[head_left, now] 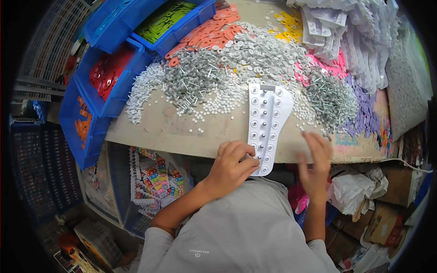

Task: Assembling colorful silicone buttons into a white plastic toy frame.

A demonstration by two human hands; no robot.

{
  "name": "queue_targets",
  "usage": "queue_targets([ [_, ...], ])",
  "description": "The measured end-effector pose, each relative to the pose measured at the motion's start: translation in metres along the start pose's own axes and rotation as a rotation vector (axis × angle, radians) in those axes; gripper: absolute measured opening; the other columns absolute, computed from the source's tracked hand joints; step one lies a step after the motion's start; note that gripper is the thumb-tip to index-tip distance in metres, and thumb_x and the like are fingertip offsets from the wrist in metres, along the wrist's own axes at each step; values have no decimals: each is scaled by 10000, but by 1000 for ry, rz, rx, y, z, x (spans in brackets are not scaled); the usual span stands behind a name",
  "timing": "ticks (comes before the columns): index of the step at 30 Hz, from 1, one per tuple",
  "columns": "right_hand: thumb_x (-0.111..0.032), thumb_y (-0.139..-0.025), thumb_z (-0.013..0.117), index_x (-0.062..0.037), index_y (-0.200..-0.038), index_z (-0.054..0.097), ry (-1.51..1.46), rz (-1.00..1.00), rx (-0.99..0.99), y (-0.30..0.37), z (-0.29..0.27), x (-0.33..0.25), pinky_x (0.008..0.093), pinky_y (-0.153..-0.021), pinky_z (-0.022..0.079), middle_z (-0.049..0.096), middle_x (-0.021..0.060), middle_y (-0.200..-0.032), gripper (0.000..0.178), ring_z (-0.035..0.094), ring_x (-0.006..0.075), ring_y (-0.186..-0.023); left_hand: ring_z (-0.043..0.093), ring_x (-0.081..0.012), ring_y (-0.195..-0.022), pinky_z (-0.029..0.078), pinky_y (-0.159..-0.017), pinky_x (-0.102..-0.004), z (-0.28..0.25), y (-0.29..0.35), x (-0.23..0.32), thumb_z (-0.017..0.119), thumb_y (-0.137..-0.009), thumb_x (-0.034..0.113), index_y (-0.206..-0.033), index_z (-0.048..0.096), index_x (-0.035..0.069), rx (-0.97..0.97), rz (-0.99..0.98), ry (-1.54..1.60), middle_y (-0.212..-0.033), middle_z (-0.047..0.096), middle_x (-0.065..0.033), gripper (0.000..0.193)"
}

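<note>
A white plastic board with a rounded bulge on its right side lies at the table's front edge, its lower end jutting over it. Round cup-like seats run down both of its sides, and metal pins stand in a row along its middle channel. My left hand is closed on the board's lower left edge, fingers bent, fingertips by the lowest pin. Right of the board, apart from it, my right hand is raised, smeared by motion, with fingers apart and nothing visible in them.
Heaps of metal pins, more pins, white discs and small white parts cover the table. Blue bins with coloured pieces stand left. Stacked white plastic parts and a clear bag are at right.
</note>
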State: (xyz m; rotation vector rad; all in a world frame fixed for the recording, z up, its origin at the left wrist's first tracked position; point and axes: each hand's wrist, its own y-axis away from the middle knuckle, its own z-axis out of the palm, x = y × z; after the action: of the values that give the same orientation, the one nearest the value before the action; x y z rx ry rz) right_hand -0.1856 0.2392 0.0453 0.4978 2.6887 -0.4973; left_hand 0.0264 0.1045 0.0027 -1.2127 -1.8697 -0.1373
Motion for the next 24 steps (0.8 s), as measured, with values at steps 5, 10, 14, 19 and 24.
queue_targets([
  [5,44,-800,672,-21,-1197,657,-202,-65,-93,-8,25,-15,427,-1058,406,630,151,-1303,403,534,346,-1235,580,-226,-1080,372,-930,-378,-2,6,2,807,-751,203,-930,716,134,-93,185,-140,-1090,618,-22,212],
  [10,34,-797,678,-2,-1082,667,-229,-83,36,-41,36,-8,421,-956,448,665,139,-1143,288,583,347,-1076,597,-215,-1062,385,-902,-370,-5,5,-1,805,-767,222,-970,709,115,-55,177,-107,-1088,638,-25,249],
  [14,19,-868,634,0,-995,658,-180,-9,116,-86,49,14,415,-847,462,669,130,-983,130,597,316,-951,601,-248,-876,411,-791,-402,-22,-44,-38,766,-806,145,-907,681,70,160,110,-222,-900,641,-54,151],
  [19,-49,-844,691,-62,-937,677,143,-48,64,-122,59,35,408,-843,419,635,86,-904,95,562,290,-926,588,-268,-849,420,-792,-398,-29,-121,-94,741,-829,130,-892,674,65,209,35,-325,-844,633,-70,112],
  [24,-72,-831,714,-63,-922,680,197,-29,52,-124,71,42,405,-861,377,626,77,-898,98,548,282,-930,580,-264,-902,420,-827,-392,-21,-143,-108,736,-834,144,-907,670,79,135,23,-385,-860,617,-66,118],
])
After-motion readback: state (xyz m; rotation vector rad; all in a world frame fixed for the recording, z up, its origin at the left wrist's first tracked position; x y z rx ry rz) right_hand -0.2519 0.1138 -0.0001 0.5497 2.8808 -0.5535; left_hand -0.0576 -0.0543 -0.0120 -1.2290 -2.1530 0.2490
